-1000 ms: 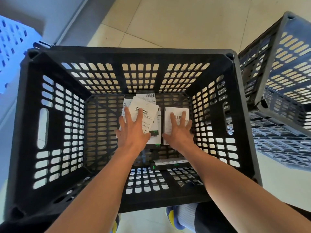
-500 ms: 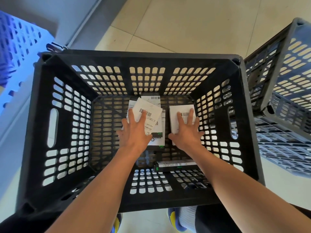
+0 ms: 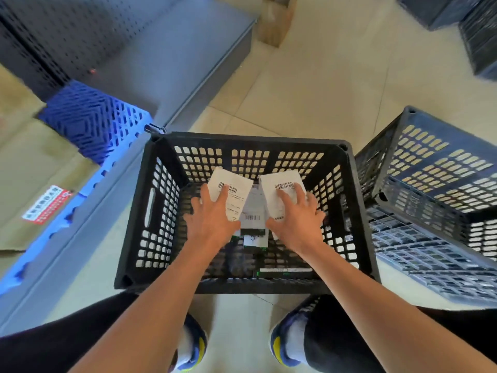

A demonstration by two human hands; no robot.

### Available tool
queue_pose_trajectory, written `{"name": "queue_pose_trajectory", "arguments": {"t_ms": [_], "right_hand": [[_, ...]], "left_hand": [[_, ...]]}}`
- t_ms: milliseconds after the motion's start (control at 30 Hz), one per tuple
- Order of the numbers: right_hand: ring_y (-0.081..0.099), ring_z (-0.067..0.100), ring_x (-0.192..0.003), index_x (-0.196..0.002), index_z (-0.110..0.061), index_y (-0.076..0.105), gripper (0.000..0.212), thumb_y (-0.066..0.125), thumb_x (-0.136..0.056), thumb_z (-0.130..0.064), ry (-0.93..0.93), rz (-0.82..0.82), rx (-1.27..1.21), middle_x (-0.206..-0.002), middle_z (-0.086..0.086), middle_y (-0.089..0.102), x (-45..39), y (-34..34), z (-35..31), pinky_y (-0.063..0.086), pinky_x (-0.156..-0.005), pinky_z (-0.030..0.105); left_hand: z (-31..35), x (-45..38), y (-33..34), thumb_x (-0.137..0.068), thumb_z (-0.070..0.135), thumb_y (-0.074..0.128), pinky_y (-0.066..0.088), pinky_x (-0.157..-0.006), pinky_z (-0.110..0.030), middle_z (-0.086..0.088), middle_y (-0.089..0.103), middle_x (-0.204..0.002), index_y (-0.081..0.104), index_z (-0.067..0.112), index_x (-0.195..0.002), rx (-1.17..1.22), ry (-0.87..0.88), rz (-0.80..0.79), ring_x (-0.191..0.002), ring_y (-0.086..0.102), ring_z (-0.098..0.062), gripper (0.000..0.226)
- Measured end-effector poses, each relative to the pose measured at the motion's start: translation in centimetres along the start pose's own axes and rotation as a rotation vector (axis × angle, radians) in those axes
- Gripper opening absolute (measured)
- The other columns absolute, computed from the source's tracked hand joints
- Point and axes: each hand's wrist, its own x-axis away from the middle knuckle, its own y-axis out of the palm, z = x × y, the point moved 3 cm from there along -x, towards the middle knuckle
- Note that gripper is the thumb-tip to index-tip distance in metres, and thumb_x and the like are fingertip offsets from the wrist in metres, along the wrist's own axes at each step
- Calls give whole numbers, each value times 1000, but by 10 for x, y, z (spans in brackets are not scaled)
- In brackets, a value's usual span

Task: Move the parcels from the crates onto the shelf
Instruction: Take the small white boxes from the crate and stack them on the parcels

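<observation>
Gripping one white parcel each, left hand [image 3: 212, 219] on left parcel [image 3: 230, 190] and right hand [image 3: 297, 221] on right parcel [image 3: 282, 193], both w/ fingers closed over the labels above the black crate [image 3: 150, 211]; parcels look light, flat, approx. stiff, so hold by the edges.

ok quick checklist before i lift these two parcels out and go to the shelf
1. Left hand grips the left parcel: ok, fingers lie over its label.
2. Right hand grips the right parcel: ok, though the underside grip is hidden.
3. Both parcels clear of the black crate walls: ok, they sit mid-crate.
4. Crate emptied: not ok, more parcels lie on the bottom.
5. Shelf has free space: ok, its grey surface at upper left looks bare.
6. Path to the shelf clear: cannot tell, a blue crate stands on the left.
</observation>
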Motion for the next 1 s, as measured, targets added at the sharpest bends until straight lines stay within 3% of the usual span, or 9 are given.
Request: {"name": "queue_pose_trajectory", "arguments": {"t_ms": [267, 600, 1000], "right_hand": [[5, 31, -151, -155, -40, 27, 78, 62, -88, -59, -150, 157, -55, -167, -3, 5, 64, -72, -69, 21, -117, 61], [8, 33, -149, -155, -37, 30, 76, 61, -88, -58, -258, 349, -91, -166, -2, 8, 137, -155, -135, 24, -117, 62], [9, 31, -149, -156, -38, 31, 77, 61, -87, -54, -329, 446, -95, -167, -3, 8, 190, -194, -196, 21, -114, 58]], "left_hand": [[-29, 86, -92, -84, 65, 65, 36, -109, -63, -6, 1, -163, 7, 39, -156, -43, -40, 186, -145, 21, -37, 96], [-45, 167, -201, -81, 63, 66, 41, -103, -57, -4, 10, -160, 15, 40, -157, 62, -41, 412, -141, 24, -35, 94], [-91, 218, -251, -79, 70, 62, 43, -105, -58, -5, 10, -165, 15, 43, -155, 168, -37, 533, -146, 21, -36, 92]]}}
